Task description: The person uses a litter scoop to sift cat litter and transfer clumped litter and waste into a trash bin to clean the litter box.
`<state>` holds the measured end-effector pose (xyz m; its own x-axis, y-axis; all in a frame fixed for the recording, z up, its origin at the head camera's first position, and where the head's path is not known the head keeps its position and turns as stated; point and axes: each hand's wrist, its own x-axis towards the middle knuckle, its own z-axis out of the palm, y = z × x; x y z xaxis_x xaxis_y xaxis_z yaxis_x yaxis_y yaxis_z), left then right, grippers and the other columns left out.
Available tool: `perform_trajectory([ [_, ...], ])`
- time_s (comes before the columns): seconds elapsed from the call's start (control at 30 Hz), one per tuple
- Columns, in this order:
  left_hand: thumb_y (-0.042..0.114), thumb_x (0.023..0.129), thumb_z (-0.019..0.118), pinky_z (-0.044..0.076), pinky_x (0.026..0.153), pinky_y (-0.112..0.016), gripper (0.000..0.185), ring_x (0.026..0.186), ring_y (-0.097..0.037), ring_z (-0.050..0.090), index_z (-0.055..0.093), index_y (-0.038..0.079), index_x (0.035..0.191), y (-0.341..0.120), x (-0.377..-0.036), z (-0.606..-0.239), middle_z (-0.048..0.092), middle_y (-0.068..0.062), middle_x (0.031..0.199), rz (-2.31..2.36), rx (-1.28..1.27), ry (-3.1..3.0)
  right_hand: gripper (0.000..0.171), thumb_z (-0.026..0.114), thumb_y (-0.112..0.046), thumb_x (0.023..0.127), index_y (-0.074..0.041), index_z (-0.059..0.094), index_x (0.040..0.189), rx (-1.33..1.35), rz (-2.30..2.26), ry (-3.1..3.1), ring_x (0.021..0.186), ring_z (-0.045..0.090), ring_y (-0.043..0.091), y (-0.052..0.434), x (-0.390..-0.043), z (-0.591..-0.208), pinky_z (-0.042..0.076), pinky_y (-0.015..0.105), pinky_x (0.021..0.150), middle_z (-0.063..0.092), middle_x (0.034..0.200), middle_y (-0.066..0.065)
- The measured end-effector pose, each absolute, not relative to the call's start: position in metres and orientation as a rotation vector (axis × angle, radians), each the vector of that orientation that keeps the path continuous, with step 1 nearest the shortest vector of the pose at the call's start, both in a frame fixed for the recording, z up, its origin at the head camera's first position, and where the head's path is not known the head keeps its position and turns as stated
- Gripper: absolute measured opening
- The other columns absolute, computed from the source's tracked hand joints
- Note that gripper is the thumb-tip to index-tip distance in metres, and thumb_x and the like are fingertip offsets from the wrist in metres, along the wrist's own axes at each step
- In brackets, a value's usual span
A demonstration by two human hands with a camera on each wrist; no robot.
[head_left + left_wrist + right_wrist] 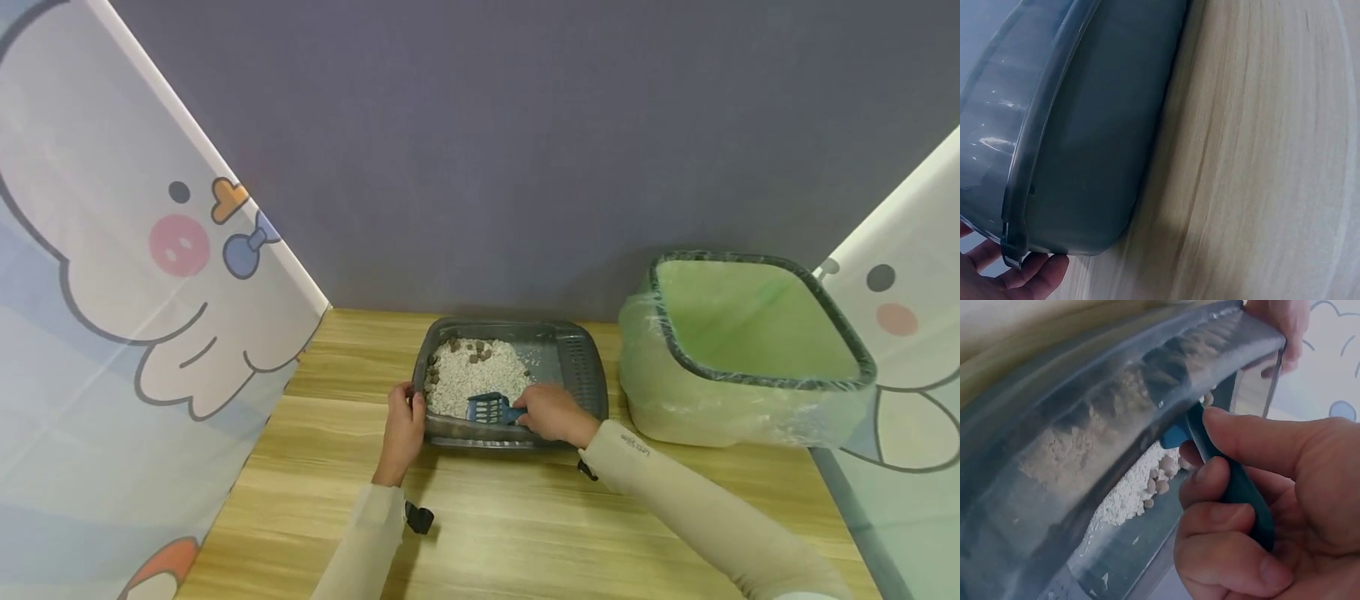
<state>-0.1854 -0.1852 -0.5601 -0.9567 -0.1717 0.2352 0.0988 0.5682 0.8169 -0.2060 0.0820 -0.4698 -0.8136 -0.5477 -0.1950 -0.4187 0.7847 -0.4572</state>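
Observation:
A dark grey litter box [592, 379] rests on the table with pale litter [480, 375] heaped in its left part. Brown clumps [478, 353] lie on the litter, mostly along its back and left side. My left hand [403, 429] grips the box's left rim near the front corner; in the left wrist view its fingers [1047, 275] lie on both sides of the wall. My right hand [553, 412] holds a blue slotted litter scoop [487, 408] by its handle, fingers curled round it. The scoop's head lies over the litter at the front wall, mostly hidden in the right wrist view.
Right of the box stands a large bin [750, 408] lined with a translucent green bag, its dark rim [765, 383] uppermost. Behind the wooden table [510, 517] rises a grey wall [480, 167]. Cartoon-printed panels [112, 208] flank both sides.

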Motion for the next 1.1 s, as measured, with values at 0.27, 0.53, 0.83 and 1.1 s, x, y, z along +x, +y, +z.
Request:
perform_trajectory([
  [0.27, 0.019, 0.102, 0.037, 0.04, 0.081, -0.049, 0.035, 0.096, -0.035, 0.047, 0.04, -0.006, 0.126, -0.187, -0.184, -0.562, 0.042, -0.025, 0.117, -1.306, 0.078, -2.505, 0.029, 0.063, -0.016, 0.092, -0.006, 0.066, 0.119, -0.769, -0.6, 2.61, 0.048, 0.045, 0.013, 0.071, -0.207, -0.483, 0.035, 0.03, 0.053, 0.066, 0.112, 0.009],
  [0.53, 0.017, 0.101, 0.039, 0.039, 0.083, -0.05, 0.033, 0.097, -0.036, 0.047, 0.041, -0.008, 0.124, -0.188, -0.184, -0.561, 0.042, -0.025, 0.115, -1.3, 0.069, -2.475, 0.031, 0.061, -0.017, 0.093, -0.008, 0.064, 0.122, -0.794, -0.692, 2.548, 0.048, 0.038, 0.014, 0.071, -0.22, -0.496, 0.041, 0.037, 0.066, 0.068, 0.1, 0.008],
  [0.83, 0.018, 0.102, 0.038, 0.041, 0.08, -0.047, 0.033, 0.093, -0.034, 0.047, 0.041, -0.006, 0.124, -0.186, -0.187, -0.564, 0.042, -0.023, 0.114, -1.297, 0.081, -2.496, 0.033, 0.063, -0.018, 0.093, -0.008, 0.062, 0.124, -0.912, -0.788, 2.484, 0.099, 0.06, 0.023, 0.065, -0.234, -0.516, 0.046, 0.041, 0.085, 0.061, 0.121, 0.008],
  [1.1, 0.016, 0.102, 0.039, 0.04, 0.078, -0.048, 0.033, 0.091, -0.033, 0.047, 0.041, -0.008, 0.124, -0.183, -0.187, -0.562, 0.043, -0.023, 0.113, -1.284, 0.054, -2.488, 0.028, 0.059, -0.014, 0.095, -0.008, 0.063, 0.122, -0.923, -0.921, 2.536, 0.057, 0.046, 0.009, 0.058, -0.238, -0.536, 0.04, 0.034, 0.063, 0.064, 0.092, 0.001],
])
